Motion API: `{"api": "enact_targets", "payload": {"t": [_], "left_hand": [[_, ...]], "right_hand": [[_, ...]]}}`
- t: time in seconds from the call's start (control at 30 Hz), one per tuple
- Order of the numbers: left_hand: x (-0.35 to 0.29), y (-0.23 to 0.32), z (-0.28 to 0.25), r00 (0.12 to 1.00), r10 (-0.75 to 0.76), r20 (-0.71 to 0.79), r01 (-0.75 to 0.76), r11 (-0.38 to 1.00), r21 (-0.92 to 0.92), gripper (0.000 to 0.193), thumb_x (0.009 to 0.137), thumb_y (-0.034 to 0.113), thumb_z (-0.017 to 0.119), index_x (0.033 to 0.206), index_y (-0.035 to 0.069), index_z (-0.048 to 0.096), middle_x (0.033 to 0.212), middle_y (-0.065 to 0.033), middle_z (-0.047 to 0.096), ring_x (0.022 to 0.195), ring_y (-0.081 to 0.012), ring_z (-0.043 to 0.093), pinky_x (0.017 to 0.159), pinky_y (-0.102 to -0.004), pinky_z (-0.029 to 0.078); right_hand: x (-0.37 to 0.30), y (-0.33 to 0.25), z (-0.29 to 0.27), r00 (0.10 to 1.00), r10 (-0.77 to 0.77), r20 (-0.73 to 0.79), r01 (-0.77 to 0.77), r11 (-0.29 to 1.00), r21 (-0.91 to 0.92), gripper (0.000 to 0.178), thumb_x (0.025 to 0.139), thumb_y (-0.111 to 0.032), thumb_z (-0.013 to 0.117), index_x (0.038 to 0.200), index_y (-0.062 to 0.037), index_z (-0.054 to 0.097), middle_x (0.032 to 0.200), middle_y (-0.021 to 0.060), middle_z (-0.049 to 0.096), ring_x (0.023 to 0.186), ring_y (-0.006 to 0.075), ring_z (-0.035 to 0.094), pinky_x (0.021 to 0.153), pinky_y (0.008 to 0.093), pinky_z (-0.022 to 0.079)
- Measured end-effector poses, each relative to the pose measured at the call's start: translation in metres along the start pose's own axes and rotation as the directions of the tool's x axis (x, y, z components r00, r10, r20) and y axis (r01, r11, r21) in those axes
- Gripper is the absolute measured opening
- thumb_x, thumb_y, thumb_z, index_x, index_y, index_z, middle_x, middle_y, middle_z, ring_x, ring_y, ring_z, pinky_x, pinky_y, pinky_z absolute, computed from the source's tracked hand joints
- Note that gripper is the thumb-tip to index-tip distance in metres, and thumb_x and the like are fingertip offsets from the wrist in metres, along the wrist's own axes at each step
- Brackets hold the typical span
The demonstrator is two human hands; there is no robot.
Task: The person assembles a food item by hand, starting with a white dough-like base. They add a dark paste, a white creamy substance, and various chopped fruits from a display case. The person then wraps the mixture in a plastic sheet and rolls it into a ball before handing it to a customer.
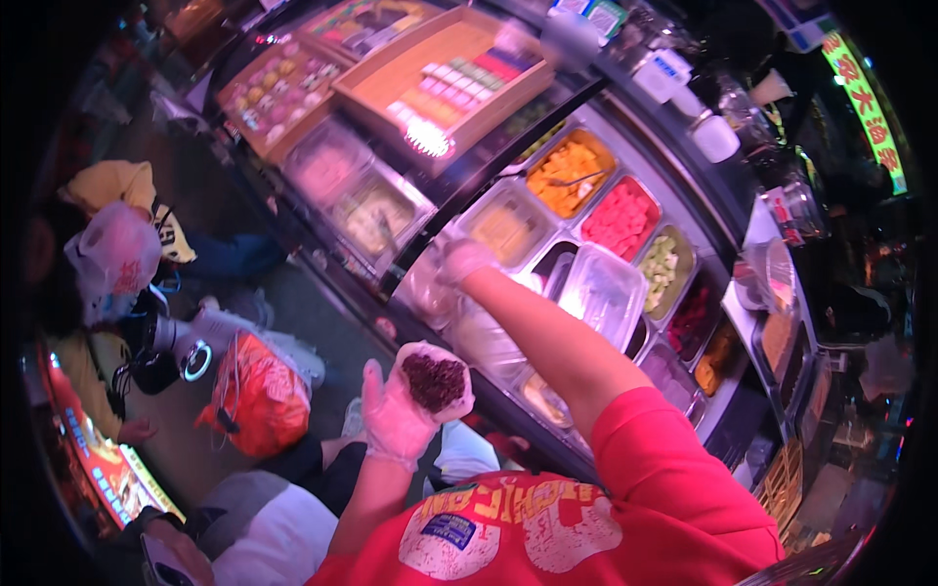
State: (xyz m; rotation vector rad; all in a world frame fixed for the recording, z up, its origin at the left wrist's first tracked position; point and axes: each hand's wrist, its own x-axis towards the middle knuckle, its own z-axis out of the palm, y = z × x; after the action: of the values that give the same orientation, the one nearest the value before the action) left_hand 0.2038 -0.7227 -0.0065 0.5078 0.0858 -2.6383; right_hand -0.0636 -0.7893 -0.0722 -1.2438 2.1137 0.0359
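My left hand (396, 427), in a clear thin glove, is held palm up left of the counter. On its palm and fingers rests a pale, soft, round wrapper (463, 401) spread with a lumpy dark purple filling (433, 381). My right hand (467, 262), also gloved, reaches across to the counter's near left side. Its fingers bend down by a clear plastic-covered tub (426, 289); the fingertips and anything they pinch are hidden. Just beyond stands a metal pan of tan filling (501, 234). A clear lidded box (598, 288) sits right of my right forearm.
Pans of orange fruit cubes (567, 176), pink cubes (621, 217) and green cubes (662, 264) line the counter. Farther off is a wooden tray (376, 78) of small colourful sweets. Left of the counter, people stand close with an orange bag (259, 391) and a phone (161, 562).
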Motion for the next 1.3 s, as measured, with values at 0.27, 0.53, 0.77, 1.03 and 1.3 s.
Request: {"api": "enact_targets", "payload": {"t": [0.27,0.53,0.77,1.03,1.3], "left_hand": [[0.009,-0.005,-0.004,0.996,-0.070,-0.056,0.067,0.996,-0.050,0.070,0.096,0.058,0.064,0.141,0.006,0.053,0.142,-0.0149,0.057,0.135,-0.0335,0.054,0.118,-0.0553,0.039],[0.007,-0.003,0.002,0.995,-0.100,0.003,0.100,0.993,0.055,0.071,0.094,0.060,0.066,0.141,0.007,0.056,0.139,-0.0129,0.060,0.133,-0.0321,0.055,0.116,-0.0545,0.040],[-0.011,-0.025,0.006,0.990,-0.138,0.005,0.137,0.987,0.079,0.072,0.095,0.061,0.064,0.144,0.011,0.055,0.143,-0.0112,0.059,0.134,-0.0329,0.055,0.113,-0.0587,0.042],[-0.035,-0.087,0.022,0.935,-0.345,0.085,0.329,0.931,0.160,0.069,0.095,0.062,0.063,0.141,0.011,0.057,0.143,-0.0125,0.060,0.132,-0.0368,0.057,0.110,-0.0647,0.044],[-0.053,-0.203,0.021,0.872,-0.487,0.051,0.470,0.862,0.190,0.066,0.093,0.061,0.064,0.136,0.012,0.059,0.139,-0.0148,0.061,0.135,-0.0403,0.052,0.111,-0.0664,0.040]], "right_hand": [[0.027,0.010,0.032,0.936,0.344,-0.077,-0.309,0.906,0.288,0.038,0.085,-0.027,0.069,0.116,-0.0057,0.077,0.123,0.0203,0.072,0.117,0.0366,0.069,0.097,0.0447,0.056],[0.066,0.070,0.036,0.881,0.467,-0.071,-0.216,0.532,0.818,0.029,0.083,-0.024,0.083,0.074,0.0027,0.073,0.072,0.0097,0.067,0.063,0.0218,0.063,0.056,0.0392,0.049],[-0.087,0.082,0.000,0.980,0.197,-0.039,0.134,-0.501,0.855,0.013,0.102,-0.015,0.063,0.102,-0.0019,0.066,0.087,0.0107,0.067,0.073,0.0230,0.065,0.071,0.0388,0.054],[-0.409,0.196,0.045,0.825,0.513,-0.237,0.237,0.066,0.969,0.044,0.109,-0.048,0.048,0.093,-0.0093,0.060,0.051,-0.0036,0.046,0.037,0.0076,0.040,0.035,0.0233,0.029],[-0.515,0.188,0.226,0.791,0.589,0.166,-0.023,-0.242,0.970,0.030,0.109,-0.033,0.054,0.112,-0.0052,0.065,0.068,0.0040,0.064,0.044,0.0080,0.046,0.037,0.0248,0.032]]}}
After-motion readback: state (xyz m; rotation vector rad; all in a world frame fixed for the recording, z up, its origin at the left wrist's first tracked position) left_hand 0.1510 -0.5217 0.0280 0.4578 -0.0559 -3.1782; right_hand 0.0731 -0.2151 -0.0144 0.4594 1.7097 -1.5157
